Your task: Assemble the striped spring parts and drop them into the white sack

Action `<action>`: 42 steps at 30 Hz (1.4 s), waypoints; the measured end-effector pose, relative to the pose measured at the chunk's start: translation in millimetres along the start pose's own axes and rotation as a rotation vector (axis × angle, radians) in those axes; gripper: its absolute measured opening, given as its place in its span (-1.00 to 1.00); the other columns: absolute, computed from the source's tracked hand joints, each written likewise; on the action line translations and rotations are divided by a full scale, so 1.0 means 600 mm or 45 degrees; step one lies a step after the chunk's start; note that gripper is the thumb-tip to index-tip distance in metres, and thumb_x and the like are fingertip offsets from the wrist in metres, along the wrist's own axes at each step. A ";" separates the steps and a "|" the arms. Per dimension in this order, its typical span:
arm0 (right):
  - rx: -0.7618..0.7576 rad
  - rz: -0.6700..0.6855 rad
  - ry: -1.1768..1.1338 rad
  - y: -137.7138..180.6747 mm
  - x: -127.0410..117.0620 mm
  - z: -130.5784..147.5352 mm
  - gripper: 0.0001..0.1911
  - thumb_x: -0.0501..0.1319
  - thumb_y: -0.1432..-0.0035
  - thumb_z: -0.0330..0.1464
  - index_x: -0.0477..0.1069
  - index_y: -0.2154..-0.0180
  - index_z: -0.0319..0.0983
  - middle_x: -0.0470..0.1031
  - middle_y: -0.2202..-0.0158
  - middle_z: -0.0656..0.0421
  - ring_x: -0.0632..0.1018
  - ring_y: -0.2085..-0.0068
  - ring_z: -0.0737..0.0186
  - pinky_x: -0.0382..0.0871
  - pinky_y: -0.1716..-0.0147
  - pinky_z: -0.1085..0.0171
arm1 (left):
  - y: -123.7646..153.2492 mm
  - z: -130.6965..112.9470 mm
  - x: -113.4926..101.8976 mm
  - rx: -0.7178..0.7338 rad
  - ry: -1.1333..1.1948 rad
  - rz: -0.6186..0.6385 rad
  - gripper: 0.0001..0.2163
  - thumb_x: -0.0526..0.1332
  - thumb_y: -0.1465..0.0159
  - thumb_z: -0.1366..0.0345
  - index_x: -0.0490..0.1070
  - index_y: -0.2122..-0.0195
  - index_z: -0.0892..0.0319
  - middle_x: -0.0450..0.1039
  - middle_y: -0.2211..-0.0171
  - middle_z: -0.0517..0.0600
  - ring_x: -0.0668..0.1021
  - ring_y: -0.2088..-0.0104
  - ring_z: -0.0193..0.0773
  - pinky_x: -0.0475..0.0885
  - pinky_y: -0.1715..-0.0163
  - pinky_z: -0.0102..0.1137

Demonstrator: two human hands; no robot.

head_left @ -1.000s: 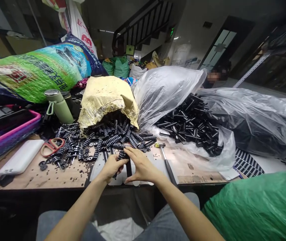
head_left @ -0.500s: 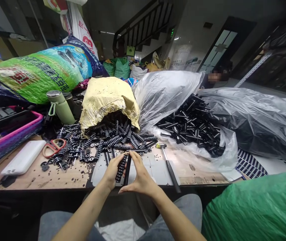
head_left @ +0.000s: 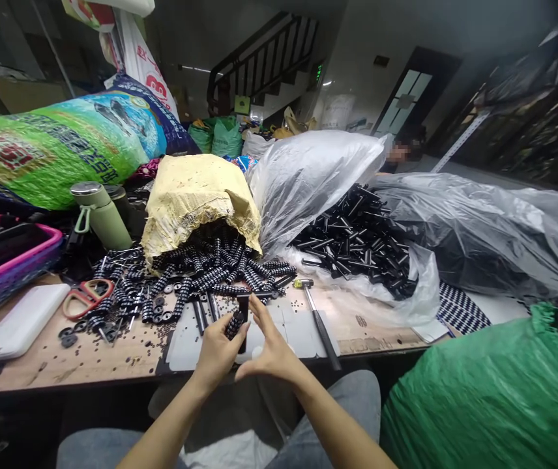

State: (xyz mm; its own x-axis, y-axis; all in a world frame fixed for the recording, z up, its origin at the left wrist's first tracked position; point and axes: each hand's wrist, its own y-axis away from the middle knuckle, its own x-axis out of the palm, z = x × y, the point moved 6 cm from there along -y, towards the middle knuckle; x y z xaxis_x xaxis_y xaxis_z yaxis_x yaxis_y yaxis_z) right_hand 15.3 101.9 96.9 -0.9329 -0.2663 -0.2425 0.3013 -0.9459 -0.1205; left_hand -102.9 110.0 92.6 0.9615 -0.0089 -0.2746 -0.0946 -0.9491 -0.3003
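Note:
My left hand is closed round a black roller with a white checkered pattern, its end showing above my fingers. Right beside it a smooth black tube stands roughly upright, partly hidden by the left fingers. My right hand is curved open to the right of the tube, thumb and fingers apart, fingertips close to the tube's top; whether they touch it I cannot tell. Beyond the hands, black tubes lie on a pale board, near a heap of checkered rollers.
A hammer lies right of my hands. Scissors, a white power bank-like box and a green flask are on the left. Yellow sack and clear bag spill parts. A green sack stands front right. Another person sits behind.
My left hand has shifted and turned, so the checkered roller now shows mostly its end. The black tube shows less between my hands. The whole view has swung slightly right.

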 end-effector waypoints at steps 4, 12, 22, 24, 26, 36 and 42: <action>0.631 -0.025 -0.825 0.014 0.022 -0.040 -0.18 -0.04 0.11 0.20 0.10 -0.06 -0.20 0.34 0.05 0.02 0.45 0.11 0.17 0.28 0.10 0.16 | 0.023 -0.033 0.010 0.657 -0.390 0.006 -0.80 0.08 -0.16 0.38 0.35 0.18 0.24 0.45 0.31 0.09 0.48 0.25 -0.23 0.39 0.25 -0.39; 0.385 -0.374 -0.593 0.007 -0.022 -0.022 -0.30 0.33 0.30 -0.06 0.22 0.12 -0.22 0.34 0.11 0.09 0.44 0.15 0.20 0.33 0.14 0.22 | 0.004 -0.006 0.011 -0.060 0.154 0.027 -0.62 0.07 -0.17 0.14 0.23 0.00 0.15 0.40 0.29 0.03 0.47 0.39 -0.32 0.39 0.44 -0.43; -0.346 0.003 0.727 0.017 0.012 0.051 0.13 0.39 0.36 -0.16 -0.17 -0.17 -0.32 0.03 -0.15 -0.13 0.07 -0.18 -0.01 0.05 -0.13 0.02 | 0.002 0.027 0.056 -0.787 1.000 0.144 -0.54 0.16 -0.06 0.06 0.26 0.06 0.21 0.36 0.56 -0.10 0.42 0.67 -0.38 0.33 0.67 -0.47; -0.327 0.046 0.762 0.016 0.016 0.044 0.18 0.38 0.37 -0.10 -0.21 -0.18 -0.33 -0.02 -0.17 -0.14 0.03 -0.19 -0.02 0.02 -0.13 0.00 | 0.004 0.030 0.059 -0.797 1.028 0.119 -0.54 0.18 -0.05 0.06 0.26 0.08 0.22 0.37 0.58 -0.10 0.39 0.70 -0.41 0.31 0.70 -0.49; -0.304 0.117 0.782 0.015 0.019 0.035 0.23 0.36 0.39 -0.05 -0.25 -0.19 -0.34 -0.07 -0.19 -0.15 -0.03 -0.21 -0.02 -0.01 -0.15 0.00 | 0.004 0.030 0.059 -0.792 1.028 0.102 -0.54 0.19 -0.04 0.07 0.28 0.09 0.24 0.35 0.61 -0.10 0.37 0.72 -0.42 0.28 0.72 -0.51; -0.242 0.124 0.702 0.010 0.013 0.012 0.14 0.38 0.35 -0.22 -0.21 -0.18 -0.34 -0.04 -0.18 -0.11 0.01 -0.20 0.05 -0.01 -0.15 0.05 | 0.008 0.031 0.066 -0.929 1.044 0.182 -0.67 0.12 -0.12 0.13 0.28 0.16 0.22 0.33 0.64 -0.10 0.37 0.73 -0.42 0.25 0.74 -0.54; -0.188 0.019 0.706 0.004 0.011 -0.005 0.09 0.36 0.43 -0.34 -0.12 -0.16 -0.31 0.07 -0.12 -0.06 0.11 -0.14 -0.01 0.05 -0.12 0.02 | 0.002 0.045 0.068 -0.866 0.826 0.199 -0.69 0.05 -0.16 0.16 0.30 0.13 0.20 0.37 0.46 -0.03 0.42 0.62 -0.40 0.34 0.64 -0.48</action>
State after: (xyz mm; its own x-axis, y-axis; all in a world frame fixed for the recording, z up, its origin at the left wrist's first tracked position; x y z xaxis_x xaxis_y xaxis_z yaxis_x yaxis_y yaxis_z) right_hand 10.2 98.5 91.8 -0.6974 -0.1046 -0.7090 0.3753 -0.8961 -0.2370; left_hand -70.7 116.8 56.2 0.9258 -0.1304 0.3549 -0.2605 -0.9002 0.3489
